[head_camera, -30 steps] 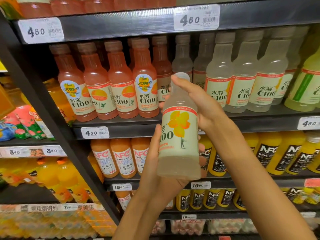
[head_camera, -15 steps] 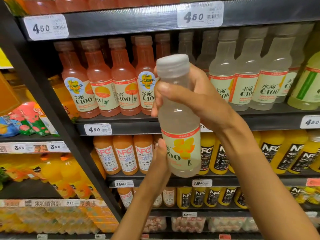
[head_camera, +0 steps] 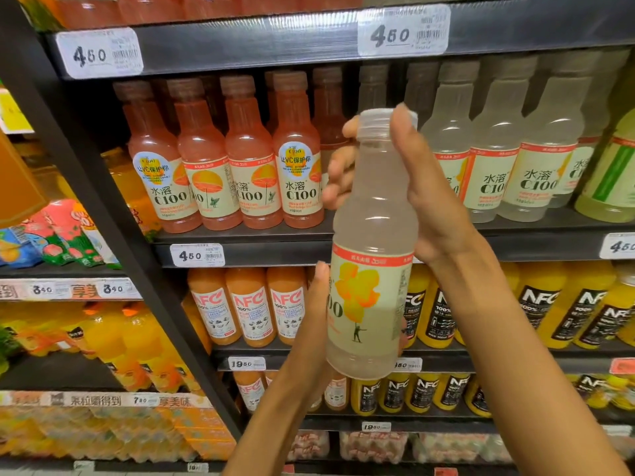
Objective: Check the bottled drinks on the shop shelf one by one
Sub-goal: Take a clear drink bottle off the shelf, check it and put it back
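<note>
On the far left you have packs of orange drink bottles [head_camera: 103, 338] stacked on the neighbouring rack. On the shelf [head_camera: 275, 250] ahead of you, five pink C100 bottles [head_camera: 251, 166] stand in the front row, all full of pink drink, with more behind them. Below them, three orange NFC bottles [head_camera: 252, 304] stand side by side.

Your left hand [head_camera: 318, 317] wraps the lower body of the pale C100 bottle [head_camera: 371, 269] from behind, thumb lying along its label. You hold that bottle upright in front of the shelf, off its row, full of cloudy whitish drink with the cap on. Your right hand [head_camera: 426, 194] closes round its neck and shoulder, thumb against the cap.

To the right, four more pale C100 bottles [head_camera: 494, 156] show in the front row, then a green-labelled bottle [head_camera: 615, 180] at the edge. Under them stand yellow NFC bottles [head_camera: 546, 304] with black labels; you cannot count them all.
</note>
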